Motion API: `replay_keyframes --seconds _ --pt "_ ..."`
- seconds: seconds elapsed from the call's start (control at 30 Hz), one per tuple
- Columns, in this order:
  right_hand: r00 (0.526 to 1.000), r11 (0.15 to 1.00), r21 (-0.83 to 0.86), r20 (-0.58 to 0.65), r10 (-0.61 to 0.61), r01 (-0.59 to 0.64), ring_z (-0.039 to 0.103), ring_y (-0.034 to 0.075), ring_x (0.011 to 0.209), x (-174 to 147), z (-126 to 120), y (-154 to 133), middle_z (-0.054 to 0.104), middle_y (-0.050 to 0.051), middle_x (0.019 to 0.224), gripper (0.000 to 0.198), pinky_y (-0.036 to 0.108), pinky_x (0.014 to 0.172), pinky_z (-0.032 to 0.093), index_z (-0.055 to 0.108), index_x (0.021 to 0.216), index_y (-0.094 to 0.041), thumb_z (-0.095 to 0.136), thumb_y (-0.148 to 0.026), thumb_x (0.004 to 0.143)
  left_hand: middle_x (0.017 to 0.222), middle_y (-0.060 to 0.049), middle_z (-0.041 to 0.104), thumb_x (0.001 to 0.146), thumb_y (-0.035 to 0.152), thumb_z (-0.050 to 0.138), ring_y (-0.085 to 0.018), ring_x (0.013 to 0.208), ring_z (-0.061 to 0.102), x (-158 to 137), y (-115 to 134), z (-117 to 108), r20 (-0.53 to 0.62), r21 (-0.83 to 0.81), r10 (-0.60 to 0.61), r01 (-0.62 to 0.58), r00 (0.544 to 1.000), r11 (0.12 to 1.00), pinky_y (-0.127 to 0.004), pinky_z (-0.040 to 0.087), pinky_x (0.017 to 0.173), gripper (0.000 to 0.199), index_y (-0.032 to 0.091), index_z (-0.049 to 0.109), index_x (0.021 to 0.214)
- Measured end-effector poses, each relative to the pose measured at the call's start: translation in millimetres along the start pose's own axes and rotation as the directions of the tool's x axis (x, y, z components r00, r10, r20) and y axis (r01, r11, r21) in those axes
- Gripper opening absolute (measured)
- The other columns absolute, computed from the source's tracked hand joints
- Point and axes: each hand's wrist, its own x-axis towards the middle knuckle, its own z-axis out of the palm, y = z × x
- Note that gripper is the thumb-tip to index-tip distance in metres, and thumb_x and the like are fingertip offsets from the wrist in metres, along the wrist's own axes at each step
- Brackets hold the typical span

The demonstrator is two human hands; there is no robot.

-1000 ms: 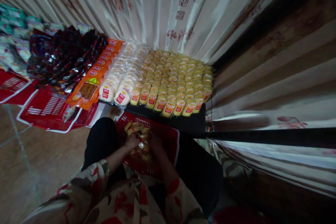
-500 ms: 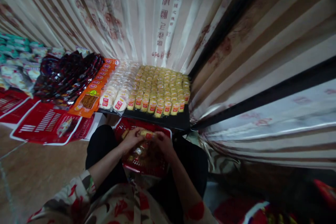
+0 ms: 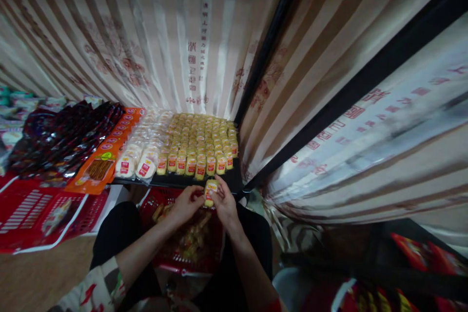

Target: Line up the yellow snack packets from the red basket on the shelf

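My right hand [image 3: 225,207] grips a small yellow wrapped snack cake [image 3: 211,191] with a red label, thumb on its front and fingers behind. My left hand [image 3: 187,203] pinches in at the left edge of the same cake. The cake is upright, just in front of the black table edge. Below my hands, between my knees, a red basket [image 3: 195,264] contains more yellow wrapped pieces [image 3: 192,239]. Beyond stand tight rows of matching wrapped cakes [image 3: 201,144] on the black tabletop [image 3: 236,174].
Left of the rows lie white round packets [image 3: 126,161], an orange snack bag [image 3: 97,168] and a heap of dark shiny packets [image 3: 62,139]. Red baskets [image 3: 25,209] stand at the left. Pleated curtains [image 3: 157,58] and a black frame bar [image 3: 329,107] enclose the back and right.
My hands have raised the cake from over the basket towards the table and turned it from lying sideways to upright. The view has swung right.
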Motion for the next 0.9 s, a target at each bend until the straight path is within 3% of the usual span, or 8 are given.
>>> replay_keyframes --seconds 0.13,0.23,0.33,0.47,0.57,0.67,0.77,0.9 --pt "0.988 0.974 -0.186 0.105 -0.11 0.128 0.061 0.013 0.083 7.4 -11.9 -4.8 0.055 0.004 0.107 0.055 0.027 0.075 0.052 0.049 0.126 -0.025 0.062 -0.027 0.072 0.106 -0.005 0.064 0.076 0.034 0.056 -0.012 0.073 0.056 22.8 25.3 -12.3 0.158 0.222 0.19 -0.222 0.969 0.95 -0.025 0.046 0.071 0.046 0.018 0.055 0.119" --pt "0.977 0.928 -0.307 0.106 -0.186 0.21 0.06 0.013 0.083 14.0 -15.0 -6.6 0.054 0.005 0.11 0.059 0.029 0.079 0.051 0.046 0.129 -0.024 0.061 -0.026 0.072 0.1 -0.005 0.066 0.077 0.03 0.055 -0.015 0.086 0.058 37.4 39.4 -12.4 0.276 0.276 0.26 -0.335 0.925 0.901 -0.025 0.045 0.078 0.034 0.018 0.063 0.108" --pt "0.964 0.879 -0.399 0.059 -0.261 0.262 0.057 0.018 0.104 24.0 -18.8 -4.6 0.054 0.01 0.12 0.055 0.034 0.092 0.046 0.044 0.132 -0.021 0.055 -0.033 0.079 0.09 -0.004 0.067 0.076 0.029 0.055 -0.015 0.081 0.059 52.3 48.6 -9.3 0.205 0.321 0.295 -0.349 0.933 0.88 -0.025 0.046 0.075 0.029 0.016 0.066 0.1" --pt "0.931 0.76 -0.615 -0.11 -0.347 0.211 0.031 0.021 0.133 49.3 -29.2 3.5 0.036 0.013 0.142 0.052 0.042 0.11 0.025 0.036 0.137 -0.015 0.034 -0.036 0.089 0.075 -0.002 0.065 0.076 0.033 0.057 -0.012 0.061 0.056 78.6 62.7 -5.0 0.013 0.31 0.277 -0.267 0.961 0.912 -0.021 0.045 0.057 0.031 0.014 0.064 0.098" --pt "0.934 0.689 -0.72 -0.183 -0.306 0.085 0.015 0.023 0.139 72.8 -34.4 12.6 0.023 0.012 0.15 0.058 0.047 0.112 0.017 0.03 0.141 -0.014 0.032 -0.04 0.089 0.081 -0.002 0.066 0.076 0.03 0.058 -0.009 0.057 0.056 103.5 74.9 4.9 -0.044 0.235 0.293 -0.275 0.955 0.932 -0.019 0.044 0.051 0.029 0.014 0.062 0.1" --pt "0.95 0.646 -0.762 -0.168 -0.263 0.044 0.015 0.025 0.139 87.6 -33.4 22.0 0.022 0.014 0.15 0.061 0.047 0.111 0.019 0.028 0.141 -0.01 0.03 -0.042 0.089 0.095 -0.005 0.066 0.075 0.026 0.06 -0.008 0.057 0.057 128.4 84.0 22.2 -0.098 0.199 0.312 -0.289 0.945 0.936 -0.018 0.046 0.05 0.032 0.015 0.059 0.106" --pt "0.936 0.576 -0.814 -0.141 -0.323 0.076 0.021 0.025 0.137 90.0 -29.4 30.0 0.026 0.016 0.147 0.059 0.046 0.109 0.023 0.032 0.14 -0.008 0.029 -0.038 0.089 0.102 -0.007 0.065 0.078 0.024 0.057 -0.009 0.06 0.059 147.0 90.0 41.9 -0.062 0.222 0.34 -0.319 0.938 0.921 -0.021 0.049 0.055 0.035 0.015 0.056 0.112" --pt "0.909 0.518 -0.851 -0.143 -0.392 0.09 0.025 0.027 0.133 86.9 -27.1 37.4 0.028 0.014 0.146 0.056 0.045 0.106 0.027 0.033 0.139 -0.011 0.03 -0.035 0.089 0.107 -0.009 0.064 0.077 0.018 0.059 -0.015 0.088 0.061 161.4 94.4 63.7 0.072 0.408 0.444 -0.433 0.893 0.804 -0.028 0.049 0.082 0.035 0.014 0.057 0.112"
